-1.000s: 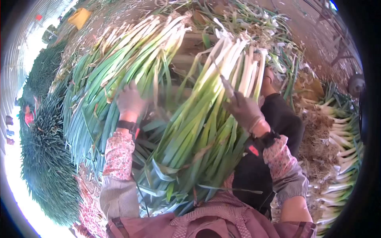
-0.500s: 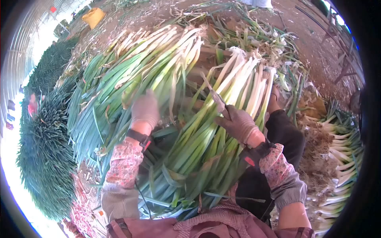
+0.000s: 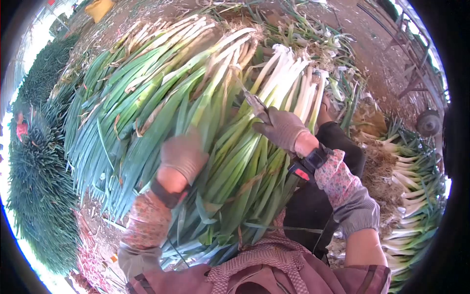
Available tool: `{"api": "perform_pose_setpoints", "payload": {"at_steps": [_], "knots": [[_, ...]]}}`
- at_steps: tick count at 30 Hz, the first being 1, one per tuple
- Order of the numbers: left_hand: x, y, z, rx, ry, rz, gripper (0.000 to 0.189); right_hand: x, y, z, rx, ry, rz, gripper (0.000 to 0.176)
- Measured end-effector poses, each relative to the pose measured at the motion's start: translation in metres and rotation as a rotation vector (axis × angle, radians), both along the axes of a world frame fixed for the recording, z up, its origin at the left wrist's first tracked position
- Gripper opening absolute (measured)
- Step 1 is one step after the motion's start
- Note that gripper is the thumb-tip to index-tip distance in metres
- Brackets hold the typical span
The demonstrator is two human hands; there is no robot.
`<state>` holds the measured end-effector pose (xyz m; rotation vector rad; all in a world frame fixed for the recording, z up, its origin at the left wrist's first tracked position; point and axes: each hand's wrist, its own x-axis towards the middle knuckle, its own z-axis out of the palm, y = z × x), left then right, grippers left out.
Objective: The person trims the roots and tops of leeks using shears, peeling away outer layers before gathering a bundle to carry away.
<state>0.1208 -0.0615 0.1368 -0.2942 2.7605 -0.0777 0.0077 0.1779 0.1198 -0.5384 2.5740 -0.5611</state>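
My right hand [image 3: 283, 129], in a grey work glove, is closed round the handle of a knife [image 3: 255, 104], whose blade points up and left. Under that hand and the knife lie cleaned green onions [image 3: 285, 78] with pale stems. My left hand [image 3: 183, 156], also gloved and slightly blurred, is closed on the leaves of a green onion [image 3: 211, 90] at the right side of the untrimmed pile [image 3: 132, 93]. That pile has dry brownish outer leaves and roots at its far end. The left fingertips are partly hidden among leaves.
Upright bunched green onions [image 3: 36, 186] stand in a dense mass at the left. More stalks with roots [image 3: 411, 196] lie in a row at the right. Discarded leaves [image 3: 318, 36] litter the soil beyond. A yellow sack [image 3: 99, 10] sits at the far left.
My left hand has moved down and slightly right, and stalks from the pile have shifted right towards the cleaned ones. My right hand with the knife has moved slightly up and left.
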Motion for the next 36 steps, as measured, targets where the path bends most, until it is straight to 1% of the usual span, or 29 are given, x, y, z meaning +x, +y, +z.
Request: {"api": "perform_pose_setpoints", "payload": {"at_steps": [1,4,6,7,8,9,11,12,13,16,19,21,22,24,25,26,28,29,30,31,32,33,34,35,36], "knots": [[-0.011,-0.007,0.013,0.051,-0.102,0.013,0.055,-0.001,-0.003,0.0,-0.002,0.02,0.012,0.055],[-0.045,-0.039,-0.002,-0.029,0.278,-0.149,0.038,-0.011,-0.014,0.013,0.088,-0.001,-0.039,0.055],[-0.075,-0.043,-0.006,0.059,0.336,-0.04,0.034,-0.014,-0.008,-0.004,0.165,0.144,0.326,0.054],[-0.089,-0.051,-0.025,0.042,0.362,-0.05,0.035,-0.002,-0.019,0.014,0.173,0.016,0.191,0.053],[-0.104,-0.063,-0.056,0.021,0.39,-0.062,0.035,0.006,-0.025,0.023,0.177,-0.109,0.054,0.053],[-0.112,-0.063,-0.062,0.001,0.414,-0.076,0.036,0.009,-0.025,0.021,0.151,-0.077,0.057,0.055],[-0.122,-0.067,-0.074,0.113,0.319,0.07,0.036,0.006,-0.025,0.028,0.169,-0.133,0.075,0.056],[-0.124,-0.066,-0.072,0.168,0.27,0.145,0.037,0.005,-0.025,0.03,0.179,-0.16,0.086,0.056],[-0.123,-0.066,-0.07,0.201,0.293,0.209,0.039,0.007,-0.026,0.026,0.174,-0.144,0.103,0.056],[-0.118,-0.061,-0.063,-0.003,0.458,0.055,0.038,0.018,-0.029,0.019,0.148,-0.106,0.147,0.056],[-0.122,-0.05,-0.051,0.031,0.302,0.095,0.036,0.022,-0.036,0.026,0.114,-0.096,0.189,0.057],[-0.116,-0.039,-0.045,0.104,0.309,0.12,0.036,0.029,-0.037,0.038,0.09,-0.101,0.247,0.057],[-0.113,-0.035,-0.043,0.142,0.313,0.13,0.036,0.03,-0.036,0.036,0.107,-0.123,0.208,0.056],[-0.117,-0.044,-0.064,0.232,0.332,0.148,0.04,0.025,-0.036,0.034,0.138,-0.148,0.132,0.056],[-0.117,-0.05,-0.07,0.259,0.353,0.144,0.042,0.028,-0.035,0.039,0.118,-0.176,0.159,0.056],[-0.116,-0.054,-0.077,0.288,0.368,0.135,0.044,0.027,-0.034,0.033,0.124,-0.137,0.163,0.055],[-0.11,-0.046,-0.07,0.319,0.364,0.113,0.045,0.021,-0.03,0.021,0.143,-0.055,0.16,0.054],[-0.109,-0.041,-0.068,0.347,0.362,0.114,0.045,0.013,-0.029,0.023,0.146,-0.137,0.116,0.052],[-0.104,-0.039,-0.067,0.369,0.362,0.125,0.045,0.009,-0.028,0.024,0.157,-0.117,0.118,0.051],[-0.102,-0.039,-0.078,0.347,0.491,0.077,0.045,0.003,-0.029,0.024,0.163,-0.09,0.125,0.05],[-0.105,-0.044,-0.086,0.351,0.464,0.095,0.045,-0.001,-0.031,0.025,0.167,-0.069,0.131,0.049],[-0.105,-0.042,-0.084,0.36,0.431,0.116,0.046,-0.005,-0.036,0.037,0.194,-0.163,0.069,0.048],[-0.105,-0.042,-0.083,0.37,0.4,0.139,0.046,-0.016,-0.036,0.029,0.196,-0.131,0.073,0.048],[-0.105,-0.046,-0.091,0.367,0.414,0.103,0.043,-0.03,-0.037,0.012,0.198,-0.097,0.077,0.048],[-0.104,-0.044,-0.089,0.372,0.415,0.123,0.043,-0.04,-0.043,0.01,0.199,-0.065,0.083,0.048]]}}
